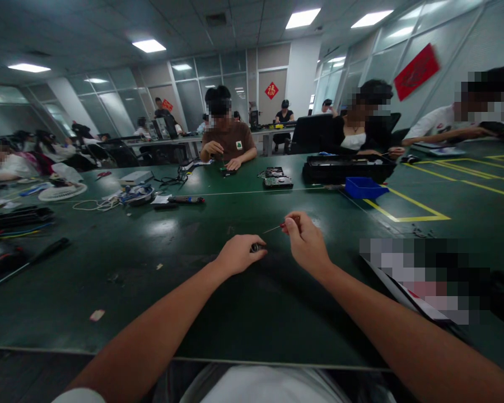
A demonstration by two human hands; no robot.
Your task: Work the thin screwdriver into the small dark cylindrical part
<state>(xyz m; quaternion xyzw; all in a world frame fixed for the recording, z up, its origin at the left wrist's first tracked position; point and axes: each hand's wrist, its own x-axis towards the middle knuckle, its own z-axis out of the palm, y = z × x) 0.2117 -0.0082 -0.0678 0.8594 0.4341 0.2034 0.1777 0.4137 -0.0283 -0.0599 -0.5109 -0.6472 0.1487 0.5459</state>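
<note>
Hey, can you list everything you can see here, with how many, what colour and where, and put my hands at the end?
Table: one, green, under everything nearby
Slim-shafted tool: one, metal with red, in right hand
Small round part: one, metallic, in left hand
Drive-like units: two, silver and black, beyond the hands
Blue tray: one, blue, right of centre
Black case: one, black, behind the tray
White box: one, white, far left
Cables: several, mixed, left
Yellow tape: several strips, yellow, right
Blurred item: one, mixed, near right
Co-workers: several, mixed clothing, around the room
Left hand: one, bare, centre
Right hand: one, bare, right of centre
</note>
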